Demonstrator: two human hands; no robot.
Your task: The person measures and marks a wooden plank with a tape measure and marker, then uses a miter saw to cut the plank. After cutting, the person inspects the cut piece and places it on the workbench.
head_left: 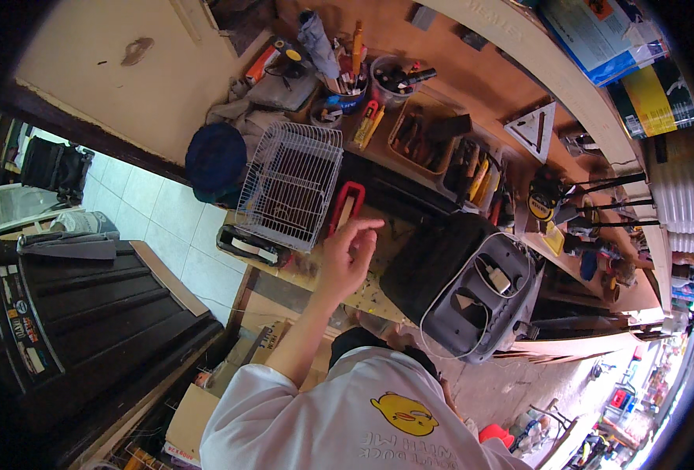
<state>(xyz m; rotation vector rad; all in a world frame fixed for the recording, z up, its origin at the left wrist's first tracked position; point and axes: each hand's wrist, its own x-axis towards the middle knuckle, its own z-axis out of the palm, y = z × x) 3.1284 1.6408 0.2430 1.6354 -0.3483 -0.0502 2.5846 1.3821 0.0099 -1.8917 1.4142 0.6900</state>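
Observation:
My left hand [351,254] is raised over the cluttered wooden workbench, index finger stretched out to the right and the other fingers loosely curled, holding nothing I can see. Just behind it lies a red elongated tool [355,192]; whether they touch, I cannot tell. A white wire cage [288,184] sits left of that tool. To the right of my hand is a bulky black-and-grey case [468,317] with a white cord and a small white adapter [497,278] on it. My right hand is not visible.
Containers of tools [394,78], a basket [417,137] and cutters [370,125] crowd the bench's back. Cans [652,102] sit upper right. A dark panelled board [104,313] and tiled floor [159,204] are left; cardboard boxes [190,415] lie below.

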